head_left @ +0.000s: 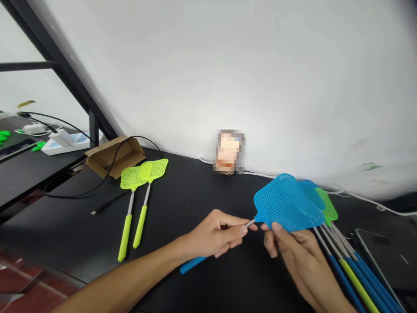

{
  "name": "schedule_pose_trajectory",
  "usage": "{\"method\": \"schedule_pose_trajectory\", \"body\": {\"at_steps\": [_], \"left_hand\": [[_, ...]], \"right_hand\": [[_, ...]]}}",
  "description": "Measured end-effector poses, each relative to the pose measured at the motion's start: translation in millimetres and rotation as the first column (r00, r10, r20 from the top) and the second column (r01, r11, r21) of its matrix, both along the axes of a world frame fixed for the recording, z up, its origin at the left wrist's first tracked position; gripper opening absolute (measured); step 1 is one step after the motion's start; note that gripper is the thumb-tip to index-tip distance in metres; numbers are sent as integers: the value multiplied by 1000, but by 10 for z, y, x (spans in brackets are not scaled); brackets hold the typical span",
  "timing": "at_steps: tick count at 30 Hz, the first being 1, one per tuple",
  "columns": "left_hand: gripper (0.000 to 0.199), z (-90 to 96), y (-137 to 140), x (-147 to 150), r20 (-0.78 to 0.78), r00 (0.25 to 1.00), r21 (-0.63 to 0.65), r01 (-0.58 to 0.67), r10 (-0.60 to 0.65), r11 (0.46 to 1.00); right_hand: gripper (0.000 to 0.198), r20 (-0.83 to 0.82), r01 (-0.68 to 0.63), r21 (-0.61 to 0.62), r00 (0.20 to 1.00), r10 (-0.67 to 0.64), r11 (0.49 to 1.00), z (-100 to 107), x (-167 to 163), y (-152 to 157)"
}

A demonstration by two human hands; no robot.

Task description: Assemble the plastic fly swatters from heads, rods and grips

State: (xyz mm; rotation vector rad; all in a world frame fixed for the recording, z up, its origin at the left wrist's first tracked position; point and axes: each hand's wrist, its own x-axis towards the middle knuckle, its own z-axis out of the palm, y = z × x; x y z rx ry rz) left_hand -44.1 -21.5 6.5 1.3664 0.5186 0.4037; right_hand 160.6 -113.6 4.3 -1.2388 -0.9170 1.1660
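Note:
A blue fly swatter [276, 202] with a perforated head is held above the black table. My left hand [221, 234] is closed round its thin metal shaft, just below the head; the blue handle sticks out under my wrist. My right hand [293, 248] pinches the lower edge of the head between thumb and fingers. Behind the right hand lies a row of several swatters with blue handles [371, 274] and one with a yellow-green handle [355, 278]; their heads are partly hidden. At the left, two yellow-green fly swatters [130, 213] lie with their heads overlapping.
An open cardboard box [114, 156] stands by the wall, with a black cable [110, 169] looping past it. A blurred-out object [229, 152] leans on the wall. A dark phone-like device [384, 256] lies at right. A white power strip [68, 141] sits on the left table.

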Motion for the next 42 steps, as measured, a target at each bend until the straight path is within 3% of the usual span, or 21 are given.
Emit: {"method": "schedule_pose_trajectory", "body": {"at_steps": [5, 7, 8, 10, 12, 13, 15, 20, 22, 27, 32, 35, 37, 40, 42], "left_hand": [[50, 71, 41, -41, 35, 993, -54, 112, -110, 992], [47, 80, 36, -39, -10, 995, 35, 101, -101, 994], [43, 81, 28, -34, -33, 997, 142, 77, -73, 987], [39, 82, 4, -20, -62, 998, 418, 25, 1, 908], [35, 82, -25, -6, -73, 996, 627, 7, 50, 779], [32, 82, -37, -2, -85, 994, 681, 10, 66, 732], [29, 86, -54, -1, -107, 991, 727, 21, 83, 686], [34, 99, -56, -11, -122, 992, 663, 68, 18, 746], [33, 86, -65, -5, -136, 990, 692, 73, 30, 718], [20, 37, -117, 14, -210, 963, 858, 98, 169, 505], [21, 54, -141, 9, -249, 944, 896, 139, 219, 421], [21, 27, -172, 7, -270, 917, 931, 171, 293, 322], [22, -21, -206, 7, -294, 892, 951, 235, 344, 202], [28, -107, -257, 13, -312, 877, 937, 347, 366, -33], [35, -148, -274, 22, -307, 880, 915, 378, 362, -143]], "right_hand": [[27, 62, -65, 51, 996, 62, 997, -40, 135, -32], [29, 74, -13, 32, 997, 11, 999, -110, 100, -50], [31, 87, 23, 15, 996, -24, 1000, -149, 73, -57], [36, 115, 96, -16, 989, -94, 995, -218, 11, -66], [39, 130, 153, -39, 981, -146, 987, -254, -46, -68], [41, 124, 175, -47, 978, -168, 983, -254, -71, -67], [44, 82, 202, -64, 977, -197, 977, -220, -112, -60], [48, -25, 161, -104, 986, -165, 981, -109, -170, -42], [46, -15, 169, -100, 985, -172, 980, -118, -193, -47], [30, -87, 177, -137, 978, -190, 975, -170, -261, -62], [30, -96, 157, -158, 980, -174, 975, -102, -235, -38], [32, -72, 160, -159, 982, -173, 974, -75, -222, -31], [35, -101, 167, -187, 977, -189, 968, -98, -257, -31], [37, -150, 190, -269, 960, -236, 944, -174, -363, -33], [39, -164, 202, -302, 952, -260, 932, -199, -425, -29]]}}
